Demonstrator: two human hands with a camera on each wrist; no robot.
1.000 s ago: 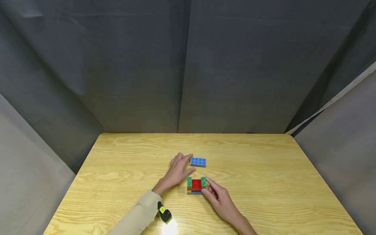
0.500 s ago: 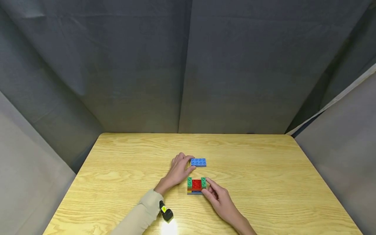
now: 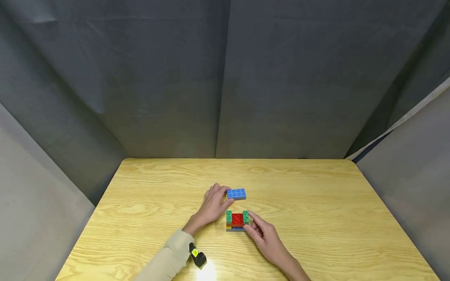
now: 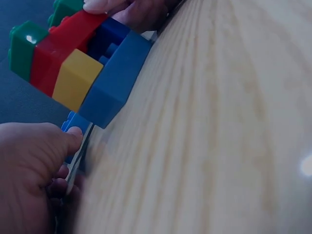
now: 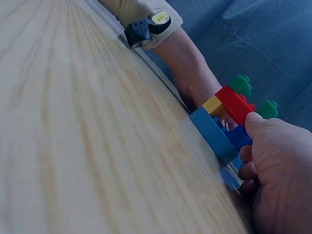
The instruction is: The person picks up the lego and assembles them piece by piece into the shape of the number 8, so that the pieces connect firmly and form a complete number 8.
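Note:
A loose blue brick with two rows of studs lies on the table behind a small brick stack. My left hand pinches its left end between thumb and forefinger; most of that brick is hidden in the left wrist view. The stack has a blue base, a yellow brick and a darker blue brick above it, then a red brick topped by two green bricks at its ends. With thumb and fingers, my right hand holds the stack's right end.
The wood-grain table extends well past both hands. Dark grey cloth hangs behind its far edge, and paler cloth hangs at each side. A black wrist camera sits on the left sleeve.
My left forefinger and thumb have closed in on the blue brick, which has turned slightly. The right hand keeps its hold on the stack; the head view has shifted a little.

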